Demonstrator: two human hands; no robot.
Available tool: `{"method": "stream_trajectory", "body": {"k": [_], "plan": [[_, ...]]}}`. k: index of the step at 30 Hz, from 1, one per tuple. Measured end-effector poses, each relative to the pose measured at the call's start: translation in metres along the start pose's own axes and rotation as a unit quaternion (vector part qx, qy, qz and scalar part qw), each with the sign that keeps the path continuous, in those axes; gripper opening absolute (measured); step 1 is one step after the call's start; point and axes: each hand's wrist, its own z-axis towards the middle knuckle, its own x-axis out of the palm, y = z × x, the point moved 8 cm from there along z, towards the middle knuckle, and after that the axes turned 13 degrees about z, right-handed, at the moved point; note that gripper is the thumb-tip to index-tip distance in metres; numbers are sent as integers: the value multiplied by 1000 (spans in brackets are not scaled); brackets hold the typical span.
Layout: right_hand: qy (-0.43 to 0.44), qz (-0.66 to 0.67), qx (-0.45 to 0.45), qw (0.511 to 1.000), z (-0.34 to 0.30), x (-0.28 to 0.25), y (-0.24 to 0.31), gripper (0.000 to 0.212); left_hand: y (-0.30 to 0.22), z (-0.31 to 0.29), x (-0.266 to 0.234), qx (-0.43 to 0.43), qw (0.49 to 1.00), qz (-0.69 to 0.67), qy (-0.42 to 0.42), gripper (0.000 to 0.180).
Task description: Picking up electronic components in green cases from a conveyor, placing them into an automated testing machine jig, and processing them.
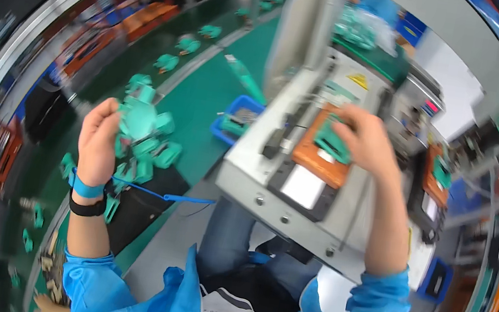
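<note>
My right hand (365,138) grips a green plastic housing (333,141) with thumb and fingers. That housing sits on an orange block (319,164), part of a fixture on the pale machine bench. My left hand (99,141) is out to the left with its fingers curled in, beside a heap of green plastic parts (147,144). Its fingertips come right up to the heap's edge; motion blur hides what they hold, if anything. A blue wrist strap (88,189) and a black band circle that wrist.
A blue cord (172,197) runs from the strap toward the bench. Beside the bench stands a blue bin (237,119) of small parts. More green parts (187,45) line the conveyor at left. A second orange fixture (436,177) is at right, near a metal device (414,113).
</note>
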Motion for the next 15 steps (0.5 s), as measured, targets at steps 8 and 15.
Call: {"method": "stream_trajectory", "body": {"k": [8,15], "plan": [[-8,-63,39,997,-1,-1,4,23,193,-140,-311,-255,862,90,-428,21],[31,-85,53,995,13,9,13,17,346,-279,-510,-413,672,346,-508,31]]}}
